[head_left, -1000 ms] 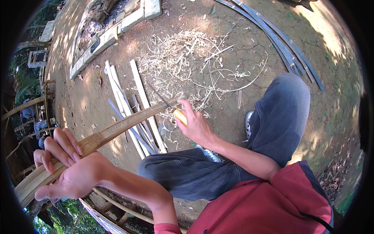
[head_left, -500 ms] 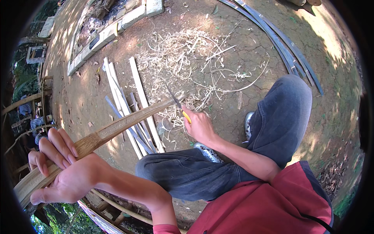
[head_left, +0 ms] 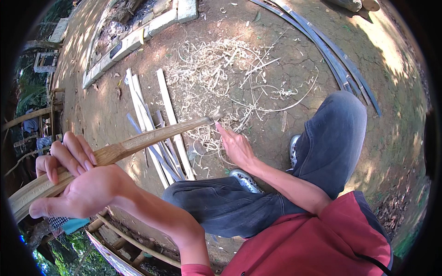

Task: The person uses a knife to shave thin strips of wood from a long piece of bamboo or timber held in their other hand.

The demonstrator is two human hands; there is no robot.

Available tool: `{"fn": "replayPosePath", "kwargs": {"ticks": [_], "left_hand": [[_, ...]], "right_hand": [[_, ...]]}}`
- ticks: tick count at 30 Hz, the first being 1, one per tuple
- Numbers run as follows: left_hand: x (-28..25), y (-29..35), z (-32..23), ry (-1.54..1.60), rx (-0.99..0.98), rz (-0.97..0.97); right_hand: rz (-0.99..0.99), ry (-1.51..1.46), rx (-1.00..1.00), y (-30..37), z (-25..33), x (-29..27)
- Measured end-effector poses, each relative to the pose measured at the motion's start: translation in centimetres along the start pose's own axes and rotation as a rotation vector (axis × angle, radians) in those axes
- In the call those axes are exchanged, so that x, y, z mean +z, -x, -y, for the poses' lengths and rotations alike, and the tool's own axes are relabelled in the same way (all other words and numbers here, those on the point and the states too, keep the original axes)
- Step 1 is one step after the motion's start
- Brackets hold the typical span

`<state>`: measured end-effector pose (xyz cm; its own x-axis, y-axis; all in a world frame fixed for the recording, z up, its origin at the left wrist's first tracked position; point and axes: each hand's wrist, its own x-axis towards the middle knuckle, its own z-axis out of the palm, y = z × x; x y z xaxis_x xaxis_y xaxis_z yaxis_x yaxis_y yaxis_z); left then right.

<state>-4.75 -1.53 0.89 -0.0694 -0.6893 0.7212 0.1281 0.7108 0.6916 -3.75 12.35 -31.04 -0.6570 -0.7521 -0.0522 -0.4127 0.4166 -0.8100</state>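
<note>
Bamboo is the material in hand: a long split bamboo strip (head_left: 138, 142) is gripped near its broad end by the left hand (head_left: 76, 184), whose fingers (head_left: 73, 154) are curled closed over its top while the thumb lies below. From that hand the strip is run up and to the right, its narrow tip being met by the right hand (head_left: 237, 147). Whether anything is pinched in the right hand cannot be told; only the back of the hand and an extended finger at the strip's tip are shown (the palm is turned away). Just beyond the tip, a heap of pale bamboo shavings (head_left: 221, 73) is spread on the bare earth. Under the strip's middle, a bundle of flat cut slats (head_left: 159, 124) is laid on the ground. Below the strip, crossed legs in dark jeans (head_left: 276, 193) are seen.
</note>
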Motion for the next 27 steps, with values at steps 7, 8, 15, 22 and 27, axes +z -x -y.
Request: {"fn": "replayPosePath", "kwargs": {"ticks": [7,8,15,22,27], "left_hand": [[0.2,0.5,-1.1,0.023,0.030,0.053],[0.6,0.7,-0.6,0.012,0.021,0.054],[0.2,0.4,-0.8,-0.048,0.054,0.067],[1.0,0.1,-0.2,0.015,0.015,0.003],[1.7,1.0,-1.2,0.079,0.010,0.132]], "right_hand": [[-0.046,-0.317,0.043,-0.3,2.6,-1.9],[-0.060,-0.340,0.053,-0.5,3.2,-3.2],[-0.097,-0.044,-0.125,0.7,2.9,-2.0],[0.037,-0.193,0.105,-0.8,-0.2,-1.2],[-0.197,-0.558,0.188,-0.6,-1.2,0.4]]}}
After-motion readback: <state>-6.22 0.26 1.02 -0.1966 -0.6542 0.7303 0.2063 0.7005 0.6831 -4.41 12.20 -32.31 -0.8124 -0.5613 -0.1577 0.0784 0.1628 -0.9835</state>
